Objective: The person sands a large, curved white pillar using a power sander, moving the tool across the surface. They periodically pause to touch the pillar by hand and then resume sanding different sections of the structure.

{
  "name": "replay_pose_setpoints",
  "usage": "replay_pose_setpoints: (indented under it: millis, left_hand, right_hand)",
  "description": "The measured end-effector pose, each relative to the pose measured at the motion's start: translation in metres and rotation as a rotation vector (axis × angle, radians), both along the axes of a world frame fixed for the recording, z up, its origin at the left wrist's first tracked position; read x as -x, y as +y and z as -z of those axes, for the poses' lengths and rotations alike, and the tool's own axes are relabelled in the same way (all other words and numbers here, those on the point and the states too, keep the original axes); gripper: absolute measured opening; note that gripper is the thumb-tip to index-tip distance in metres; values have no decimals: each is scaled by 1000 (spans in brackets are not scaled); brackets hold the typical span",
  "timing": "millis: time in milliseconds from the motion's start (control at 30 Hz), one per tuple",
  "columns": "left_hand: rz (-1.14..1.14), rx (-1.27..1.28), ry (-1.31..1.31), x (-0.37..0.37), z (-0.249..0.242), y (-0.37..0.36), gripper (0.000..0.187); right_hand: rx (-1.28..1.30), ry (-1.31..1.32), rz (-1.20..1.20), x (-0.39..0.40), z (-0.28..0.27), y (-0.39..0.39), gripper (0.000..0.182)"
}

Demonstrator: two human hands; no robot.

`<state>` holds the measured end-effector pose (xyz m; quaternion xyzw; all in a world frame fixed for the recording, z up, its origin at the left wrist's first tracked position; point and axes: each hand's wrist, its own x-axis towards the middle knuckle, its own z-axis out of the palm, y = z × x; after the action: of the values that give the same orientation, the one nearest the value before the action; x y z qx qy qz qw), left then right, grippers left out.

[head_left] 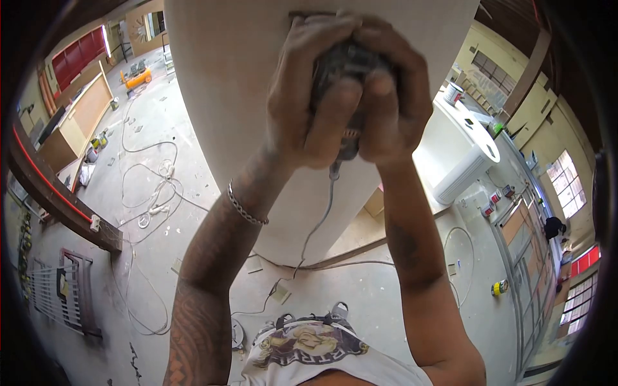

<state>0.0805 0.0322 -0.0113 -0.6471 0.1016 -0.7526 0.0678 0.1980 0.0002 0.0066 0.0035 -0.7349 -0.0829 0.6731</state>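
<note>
Both my hands are closed around a dark corded electric sander, pressed against a large pale curved panel. My left hand wraps its left side and my right hand its right side, with the thumbs side by side on the near end. Most of the sander's body is covered by my fingers, and its working face is hidden. A grey power cord drops from its lower end toward the floor.
Loose hoses and cables lie across the dusty floor at left. An orange air compressor stands farther back. To the right are a white curved counter and a yellow can. A brown post rises at left.
</note>
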Motion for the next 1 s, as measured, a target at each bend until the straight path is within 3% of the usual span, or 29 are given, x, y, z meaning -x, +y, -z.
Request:
replay_pose_setpoints:
  millis: [133, 533, 667, 867, 1000]
  left_hand:
    - [29, 105, 59, 4, 38, -7, 47]
    - [-8, 235, 157, 8, 142, -12, 48]
    - [26, 165, 142, 6, 116, -5, 48]
    - [48, 202, 161, 9, 24, -9, 48]
    - [41, 190, 106, 7, -52, -12, 47]
  right_hand:
    - [-68, -10, 28, 0, 28, 3, 30]
    - [122, -2, 197, -3, 129, -16, 35]
    - [75, -15, 197, -3, 106, -12, 35]
    - [-64, 59, 106, 2, 11, -1, 35]
    - [5, 105, 147, 2, -47, -5, 32]
